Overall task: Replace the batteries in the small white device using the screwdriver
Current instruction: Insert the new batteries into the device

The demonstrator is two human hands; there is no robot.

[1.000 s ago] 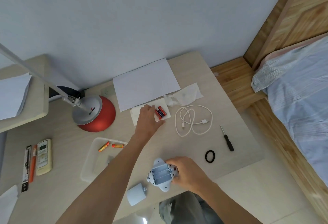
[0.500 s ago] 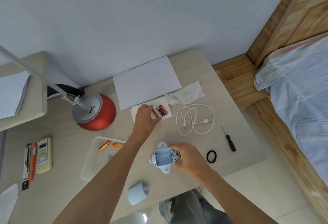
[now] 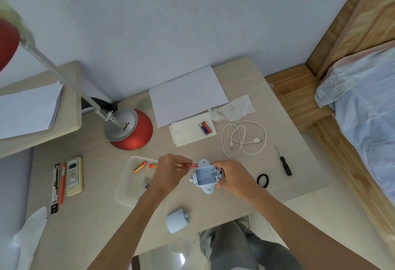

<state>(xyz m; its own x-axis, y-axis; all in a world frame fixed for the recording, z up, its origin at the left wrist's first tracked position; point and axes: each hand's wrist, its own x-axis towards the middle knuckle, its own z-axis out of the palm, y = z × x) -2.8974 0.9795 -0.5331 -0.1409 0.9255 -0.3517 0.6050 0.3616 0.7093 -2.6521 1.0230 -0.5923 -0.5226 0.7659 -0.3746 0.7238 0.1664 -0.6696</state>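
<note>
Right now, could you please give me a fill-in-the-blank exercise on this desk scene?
The left hand pinches a red ____.
The tray holds ____ orange batteries.
The right hand holds the white device, whose battery slots are ____.
The screwdriver is held by ____ hand.
Answers: battery; two; empty; neither.

Soft, even light is filling the room, leaving the wall (image 3: pixel 171 24) flat and bluish. The left hand (image 3: pixel 168 171) and right hand (image 3: pixel 233 175) are casting only faint shadows on the desk (image 3: pixel 96 227). Glare is bouncing off the floor (image 3: pixel 181 258). The wide lens is bending the bed frame (image 3: pixel 352 24), and the lamp shade (image 3: pixel 6 43) is blurring.
</note>
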